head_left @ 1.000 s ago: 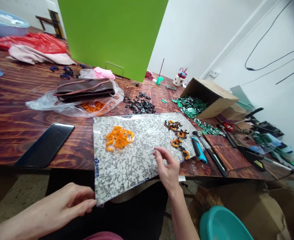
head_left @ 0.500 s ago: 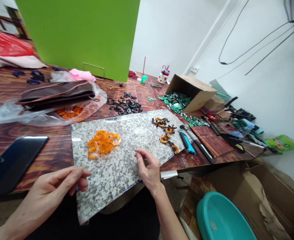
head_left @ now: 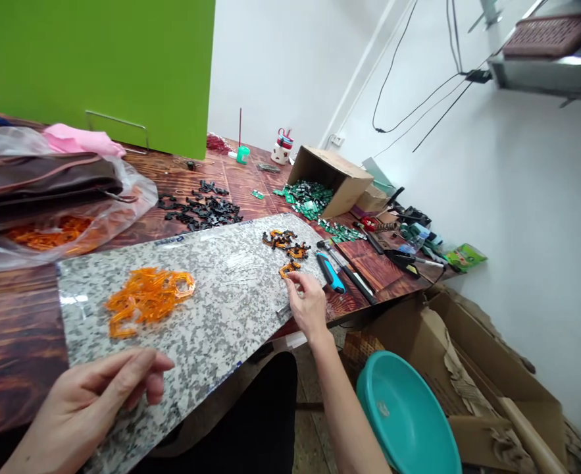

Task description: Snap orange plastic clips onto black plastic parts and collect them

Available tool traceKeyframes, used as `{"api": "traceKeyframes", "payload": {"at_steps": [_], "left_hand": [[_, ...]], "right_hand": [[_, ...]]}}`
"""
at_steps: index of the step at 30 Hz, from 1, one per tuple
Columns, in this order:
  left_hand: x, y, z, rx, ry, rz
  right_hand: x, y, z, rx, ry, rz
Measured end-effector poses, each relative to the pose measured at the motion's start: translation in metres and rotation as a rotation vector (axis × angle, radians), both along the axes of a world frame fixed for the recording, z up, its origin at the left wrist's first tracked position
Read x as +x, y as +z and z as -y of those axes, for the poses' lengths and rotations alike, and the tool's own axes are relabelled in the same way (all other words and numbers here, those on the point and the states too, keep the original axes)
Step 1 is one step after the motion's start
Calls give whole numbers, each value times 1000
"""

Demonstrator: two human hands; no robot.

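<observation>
Right hand (head_left: 308,304) was at the speckled board's (head_left: 186,355) right edge, fingers narrow, beside an orange-and-black clip (head_left: 290,268) — grip on it could not be told. Left hand (head_left: 93,398) hung curled over the near-left part, fingers narrow, contents unclear. Orange plastic pieces (head_left: 147,296) lay toward the left edge. Judged step: placing or picking a clip; next called for a careful fingertip release or pinch.

Bright, diffuse light with stretched, blurry outer edges.
</observation>
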State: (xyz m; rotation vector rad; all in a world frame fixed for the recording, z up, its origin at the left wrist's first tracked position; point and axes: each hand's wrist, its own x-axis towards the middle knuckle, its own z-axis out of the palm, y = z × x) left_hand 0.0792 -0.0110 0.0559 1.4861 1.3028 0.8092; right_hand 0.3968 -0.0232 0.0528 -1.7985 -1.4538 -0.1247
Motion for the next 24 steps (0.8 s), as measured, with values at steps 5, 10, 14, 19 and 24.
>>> {"api": "traceKeyframes", "payload": {"at_steps": [5,10,14,19,24], "left_hand": [[15,12,14,-87,-68,158],[14,9,18,-132,-50,175],[14,6,19,-130,-40,171],[11,5,17,-127,-49,149],[7,-4,10,-79,-72,66]], "right_hand": [[30,2,-19,-155,-41,195],[36,-1,-25,-223,-40,301],[38,-4,-24,-228,-42,320],[37,-4,-21,-210,-76,294],[33,-4,-26,-199,-198,254]]}}
